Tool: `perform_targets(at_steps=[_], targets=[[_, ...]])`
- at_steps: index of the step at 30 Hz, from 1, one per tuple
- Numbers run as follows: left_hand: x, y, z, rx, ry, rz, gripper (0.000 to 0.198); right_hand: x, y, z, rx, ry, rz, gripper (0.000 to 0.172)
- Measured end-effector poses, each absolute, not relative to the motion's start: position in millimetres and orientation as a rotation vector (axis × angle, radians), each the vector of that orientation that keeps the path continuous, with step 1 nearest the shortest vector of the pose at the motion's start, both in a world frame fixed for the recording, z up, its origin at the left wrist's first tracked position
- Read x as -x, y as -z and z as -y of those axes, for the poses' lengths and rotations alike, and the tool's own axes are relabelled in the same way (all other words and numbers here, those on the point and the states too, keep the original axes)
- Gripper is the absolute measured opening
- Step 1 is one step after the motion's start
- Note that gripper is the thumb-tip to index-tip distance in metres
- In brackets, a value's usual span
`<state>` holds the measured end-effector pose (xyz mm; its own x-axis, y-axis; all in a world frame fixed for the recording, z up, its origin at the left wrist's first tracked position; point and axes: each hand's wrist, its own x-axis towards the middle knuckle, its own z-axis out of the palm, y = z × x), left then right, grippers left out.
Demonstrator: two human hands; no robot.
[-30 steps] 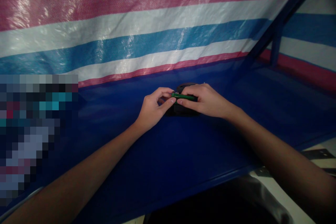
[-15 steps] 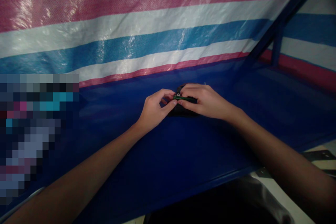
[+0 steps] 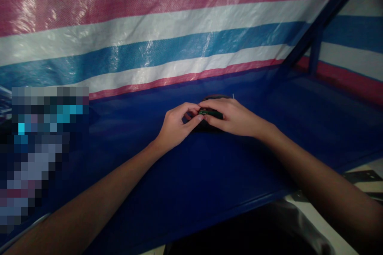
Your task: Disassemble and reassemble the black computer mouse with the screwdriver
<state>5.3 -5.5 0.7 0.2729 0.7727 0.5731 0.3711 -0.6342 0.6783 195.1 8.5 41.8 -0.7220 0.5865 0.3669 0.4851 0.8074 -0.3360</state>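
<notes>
A small, thin green piece (image 3: 214,114), possibly a circuit board, is pinched between both hands near the middle of the view. My left hand (image 3: 178,121) has thumb and fingertips closed at its left end. From the other side, my right hand (image 3: 241,116) grips it with thumb below and fingers above; the fingertips of the two hands meet. Beneath and behind the fingers lies a black object (image 3: 206,128), mostly covered, its curved dark rim (image 3: 217,97) showing beyond the right hand. What kind of object it is, I cannot tell.
The hands are over a dark blue table surface (image 3: 167,199). A red, white and blue striped plastic sheet (image 3: 167,20) hangs behind it. A dark blue frame bar (image 3: 326,20) slants at the right. Pixelated, unrecognisable shapes cover the left side.
My right hand's fingers have shifted slightly left and down, covering more of the green piece. More of the black rim shows behind them. The left hand stays almost still.
</notes>
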Motion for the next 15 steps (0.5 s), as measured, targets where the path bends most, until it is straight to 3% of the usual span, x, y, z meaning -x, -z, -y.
perform_targets(at_steps=[15], targets=[[-6.3,1.8,2.4,-2.064,-1.310,-1.043,0.025,-197.4,-40.0,-8.3,0.886,-0.406,2.275,0.017]])
